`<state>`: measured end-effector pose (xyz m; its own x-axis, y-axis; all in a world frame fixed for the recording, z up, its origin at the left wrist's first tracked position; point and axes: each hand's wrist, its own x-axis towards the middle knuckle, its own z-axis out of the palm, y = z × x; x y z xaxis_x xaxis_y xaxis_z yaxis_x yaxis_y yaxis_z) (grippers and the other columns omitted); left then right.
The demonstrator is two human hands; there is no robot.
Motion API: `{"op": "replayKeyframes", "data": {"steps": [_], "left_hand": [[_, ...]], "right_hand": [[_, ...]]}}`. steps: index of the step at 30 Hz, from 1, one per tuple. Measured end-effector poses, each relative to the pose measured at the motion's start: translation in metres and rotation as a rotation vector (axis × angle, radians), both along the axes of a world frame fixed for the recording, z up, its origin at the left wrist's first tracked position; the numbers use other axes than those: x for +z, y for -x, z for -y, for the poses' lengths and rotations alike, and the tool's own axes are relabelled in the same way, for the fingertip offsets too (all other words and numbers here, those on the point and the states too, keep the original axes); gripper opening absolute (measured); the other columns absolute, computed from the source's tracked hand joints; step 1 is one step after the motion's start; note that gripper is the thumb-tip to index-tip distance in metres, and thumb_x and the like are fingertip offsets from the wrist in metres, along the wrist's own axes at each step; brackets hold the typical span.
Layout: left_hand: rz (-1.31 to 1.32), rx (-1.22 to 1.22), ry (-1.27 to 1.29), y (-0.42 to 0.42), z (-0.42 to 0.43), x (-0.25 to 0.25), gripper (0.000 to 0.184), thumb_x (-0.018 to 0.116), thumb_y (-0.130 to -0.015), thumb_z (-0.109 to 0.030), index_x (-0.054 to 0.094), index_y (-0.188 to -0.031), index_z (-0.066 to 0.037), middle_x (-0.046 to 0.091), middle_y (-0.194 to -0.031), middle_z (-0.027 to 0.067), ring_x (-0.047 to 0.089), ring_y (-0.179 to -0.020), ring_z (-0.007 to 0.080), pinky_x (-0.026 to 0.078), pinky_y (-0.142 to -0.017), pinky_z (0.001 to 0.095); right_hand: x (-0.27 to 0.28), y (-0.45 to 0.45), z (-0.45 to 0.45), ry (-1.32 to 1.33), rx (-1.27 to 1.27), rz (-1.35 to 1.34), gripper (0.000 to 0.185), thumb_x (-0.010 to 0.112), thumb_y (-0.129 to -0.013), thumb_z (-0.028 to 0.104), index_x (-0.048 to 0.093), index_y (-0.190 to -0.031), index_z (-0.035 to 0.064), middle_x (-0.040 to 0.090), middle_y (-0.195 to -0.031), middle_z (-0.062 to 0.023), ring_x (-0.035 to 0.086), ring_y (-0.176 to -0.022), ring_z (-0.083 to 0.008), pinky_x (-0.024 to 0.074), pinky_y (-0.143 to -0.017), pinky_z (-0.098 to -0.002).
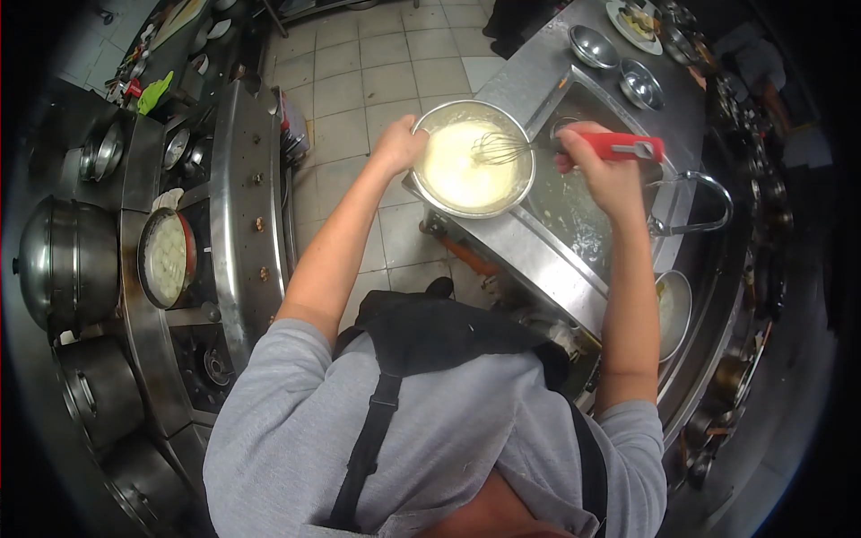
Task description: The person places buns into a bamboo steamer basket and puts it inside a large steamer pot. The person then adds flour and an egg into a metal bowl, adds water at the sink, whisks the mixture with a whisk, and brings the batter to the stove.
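Observation:
A steel bowl (473,208) of pale yellow liquid is held over the near left corner of the sink counter. My left hand (399,145) grips its left rim. My right hand (594,166) is closed on the handle of a whisk (502,148) with a red and black handle. The wires of the whisk dip into the liquid at the right side of the bowl. Below my right hand lies the sink (578,215), with water in it.
Two metal bowls (594,47) (641,85) and a plate of food (634,25) stand beyond the sink. A curved faucet (708,193) rises at the right. On the left stove (247,224) sits a pan of white food (168,257), near large pots (73,264). Someone's arm (771,94) shows far right.

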<state>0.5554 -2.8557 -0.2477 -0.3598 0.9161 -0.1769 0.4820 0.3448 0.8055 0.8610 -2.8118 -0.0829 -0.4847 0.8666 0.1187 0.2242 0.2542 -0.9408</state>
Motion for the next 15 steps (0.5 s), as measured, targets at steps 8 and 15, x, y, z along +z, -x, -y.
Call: {"op": "replayKeyframes", "data": {"steps": [8,15], "left_hand": [[-0.092,-0.004,-0.072,-0.006,0.005,0.015,0.052,0.06,-0.087,-0.031,0.056,-0.128,0.001,0.068,-0.111,0.0213,0.067,-0.099,0.0288,0.05,-0.087,0.0367],[-0.219,0.038,-0.482,-0.049,-0.016,0.09,0.056,0.064,-0.089,-0.035,0.052,-0.134,-0.003,0.058,-0.133,0.0204,0.056,-0.123,0.0342,0.045,-0.101,0.0404]], "right_hand": [[-0.029,-0.02,0.025,0.063,-0.117,-0.178,0.023,0.067,-0.093,0.016,0.067,-0.103,-0.0041,0.068,-0.088,-0.0083,0.067,-0.073,-0.0149,0.055,-0.067,-0.0271],[-0.031,-0.081,0.067,0.031,-0.514,-0.336,0.029,0.062,-0.096,0.016,0.062,-0.116,-0.0044,0.069,-0.094,-0.0143,0.069,-0.082,-0.0181,0.0554,-0.077,-0.0291]]}}
